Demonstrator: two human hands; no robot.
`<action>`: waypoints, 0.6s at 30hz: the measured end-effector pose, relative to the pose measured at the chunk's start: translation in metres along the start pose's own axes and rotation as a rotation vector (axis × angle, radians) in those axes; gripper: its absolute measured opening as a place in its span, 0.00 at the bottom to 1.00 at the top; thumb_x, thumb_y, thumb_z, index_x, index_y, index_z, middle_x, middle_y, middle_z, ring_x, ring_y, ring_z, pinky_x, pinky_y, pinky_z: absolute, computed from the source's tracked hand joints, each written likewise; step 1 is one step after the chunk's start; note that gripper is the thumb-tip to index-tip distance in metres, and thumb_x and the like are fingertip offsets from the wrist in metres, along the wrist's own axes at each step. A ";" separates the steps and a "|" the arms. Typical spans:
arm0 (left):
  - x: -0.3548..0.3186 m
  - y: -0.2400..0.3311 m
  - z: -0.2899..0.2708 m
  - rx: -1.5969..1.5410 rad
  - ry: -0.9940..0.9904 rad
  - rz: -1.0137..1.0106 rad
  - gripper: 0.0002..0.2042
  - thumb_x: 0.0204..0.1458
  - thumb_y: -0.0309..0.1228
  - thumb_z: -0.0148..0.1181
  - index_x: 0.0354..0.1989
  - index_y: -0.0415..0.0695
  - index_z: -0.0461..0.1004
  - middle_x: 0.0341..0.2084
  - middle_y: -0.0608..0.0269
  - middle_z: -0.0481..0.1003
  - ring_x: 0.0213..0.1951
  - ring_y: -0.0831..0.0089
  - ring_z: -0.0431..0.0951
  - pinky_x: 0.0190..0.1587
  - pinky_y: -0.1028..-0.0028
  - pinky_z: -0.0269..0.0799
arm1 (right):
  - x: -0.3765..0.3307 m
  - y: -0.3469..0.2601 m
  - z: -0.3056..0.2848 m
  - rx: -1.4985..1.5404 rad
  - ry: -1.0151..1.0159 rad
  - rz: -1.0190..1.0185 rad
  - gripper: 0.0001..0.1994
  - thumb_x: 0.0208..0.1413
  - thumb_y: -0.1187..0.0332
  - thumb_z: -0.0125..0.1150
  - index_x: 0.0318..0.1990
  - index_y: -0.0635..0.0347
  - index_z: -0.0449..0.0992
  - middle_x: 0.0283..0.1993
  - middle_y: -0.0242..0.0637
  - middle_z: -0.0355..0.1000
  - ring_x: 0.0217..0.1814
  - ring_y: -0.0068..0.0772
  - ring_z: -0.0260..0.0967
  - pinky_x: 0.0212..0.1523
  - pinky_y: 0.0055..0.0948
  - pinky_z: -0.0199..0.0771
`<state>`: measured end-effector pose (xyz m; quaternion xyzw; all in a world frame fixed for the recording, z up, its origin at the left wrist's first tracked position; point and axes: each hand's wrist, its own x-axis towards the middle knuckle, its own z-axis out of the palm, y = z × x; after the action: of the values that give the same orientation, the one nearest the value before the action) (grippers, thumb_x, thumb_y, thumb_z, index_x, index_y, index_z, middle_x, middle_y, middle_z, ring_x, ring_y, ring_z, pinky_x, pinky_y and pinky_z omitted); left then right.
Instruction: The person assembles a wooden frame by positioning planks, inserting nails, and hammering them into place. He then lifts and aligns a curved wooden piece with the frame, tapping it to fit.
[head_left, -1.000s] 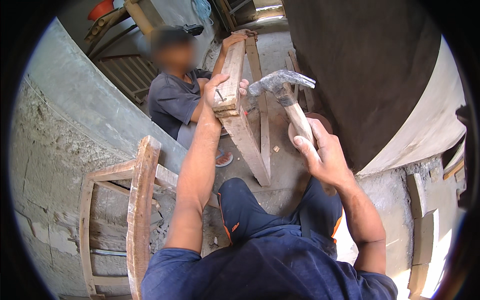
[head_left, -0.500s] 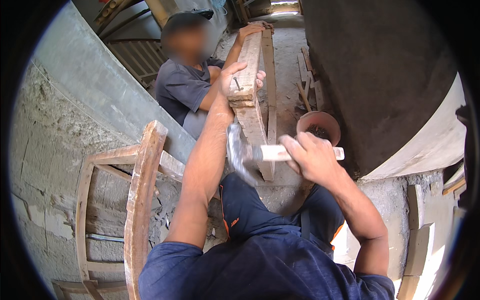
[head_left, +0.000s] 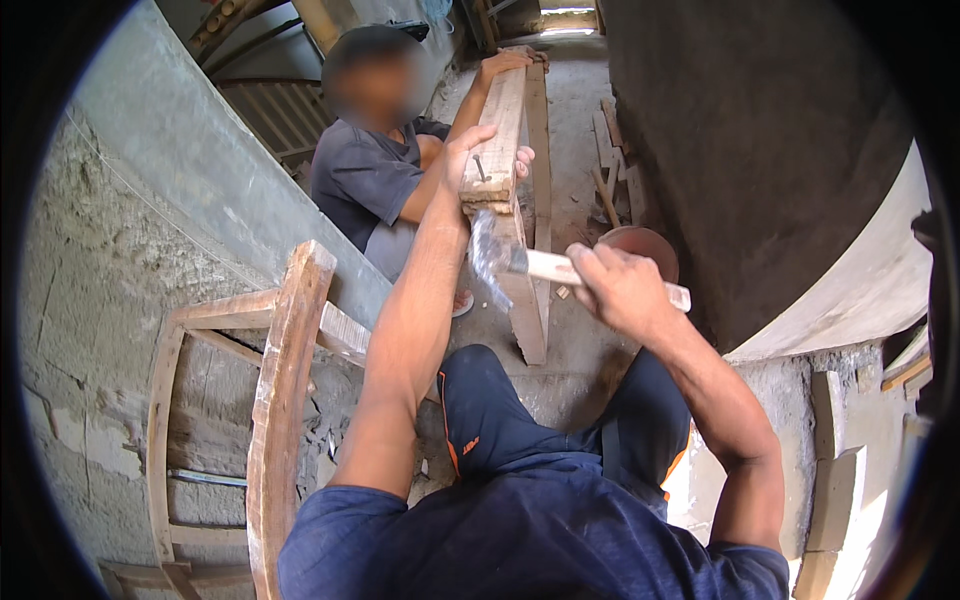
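Observation:
My left hand (head_left: 468, 152) grips the near end of a pale wooden beam (head_left: 504, 118), thumb on top and fingertips showing on its right side. A nail (head_left: 480, 168) sticks up out of that end, tilted a little. In my right hand (head_left: 626, 292) is a hammer (head_left: 552, 267), held by its wooden handle. Its metal head, smeared by motion, is just below and nearer than the beam's end, apart from the nail. Wooden legs (head_left: 530, 310) run down from the beam. A co-worker's hand (head_left: 507, 62) rests on the beam's far end.
A co-worker (head_left: 365, 180) crouches at the far left beside the beam. A reddish bucket (head_left: 645, 245) and wood offcuts (head_left: 608, 180) lie to its right. Another wooden frame (head_left: 285, 400) stands at my left. A large dark curved surface (head_left: 770, 150) rises on the right.
The hammer head has risen slightly toward the beam's end, and its handle now slopes down toward my right hand. My left hand keeps its grip; the nail still stands up.

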<state>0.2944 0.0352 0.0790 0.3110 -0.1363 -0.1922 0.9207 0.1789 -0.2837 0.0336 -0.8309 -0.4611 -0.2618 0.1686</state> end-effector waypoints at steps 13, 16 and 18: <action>-0.001 -0.005 0.003 -0.080 0.003 -0.025 0.34 0.69 0.40 0.56 0.75 0.33 0.50 0.51 0.33 0.63 0.48 0.55 0.74 0.49 0.58 0.82 | -0.001 0.000 -0.004 0.075 0.017 -0.021 0.21 0.53 0.68 0.69 0.54 0.56 0.72 0.32 0.39 0.73 0.33 0.48 0.79 0.31 0.46 0.79; 0.001 -0.005 0.005 -0.041 0.026 0.010 0.35 0.69 0.40 0.55 0.75 0.33 0.49 0.50 0.34 0.63 0.47 0.55 0.74 0.48 0.58 0.82 | -0.006 -0.009 -0.015 0.104 0.088 -0.353 0.16 0.57 0.64 0.67 0.51 0.53 0.75 0.31 0.36 0.71 0.30 0.43 0.78 0.26 0.43 0.78; 0.001 -0.003 0.005 -0.033 0.000 -0.010 0.35 0.69 0.39 0.55 0.76 0.32 0.48 0.50 0.35 0.64 0.47 0.55 0.74 0.48 0.58 0.82 | -0.004 -0.006 -0.017 0.040 0.054 -0.312 0.15 0.56 0.64 0.68 0.50 0.52 0.75 0.34 0.37 0.75 0.31 0.42 0.80 0.26 0.42 0.78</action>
<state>0.2924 0.0300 0.0810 0.2964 -0.1315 -0.1992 0.9248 0.1670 -0.2924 0.0454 -0.7383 -0.5852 -0.2976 0.1547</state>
